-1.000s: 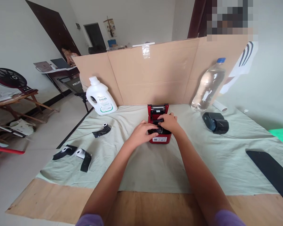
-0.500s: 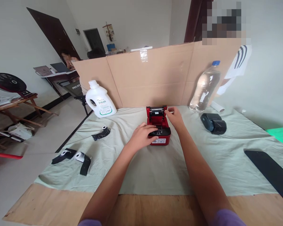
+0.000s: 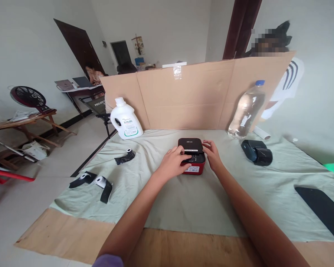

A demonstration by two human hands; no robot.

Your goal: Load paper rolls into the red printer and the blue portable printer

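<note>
A small red and black label printer (image 3: 198, 170) stands on the cloth in front of me. Its black lid (image 3: 189, 144) is down over the body, with a light strip along the front edge; I cannot tell if it is fully latched. My left hand (image 3: 174, 161) grips the printer's left front, fingers across the top panel and thumb at the front face. At the lid's right edge are the thumb and fingers of my right hand (image 3: 211, 154), closed on that edge. The printer's inside is hidden.
Black label rolls (image 3: 125, 156) lie on the left, two more rolls (image 3: 100, 181) nearer. A white jug (image 3: 126, 120) and water bottle (image 3: 246, 111) stand before a cardboard screen (image 3: 183, 100). Right: a black device (image 3: 257, 152), a white tube (image 3: 261, 132), a dark flat object (image 3: 320, 207). A person (image 3: 288, 79) is behind.
The printer's lid has swung down from raised to lying over the body. My right hand came down with it, while my left hand stayed on the front. The view has shifted slightly.
</note>
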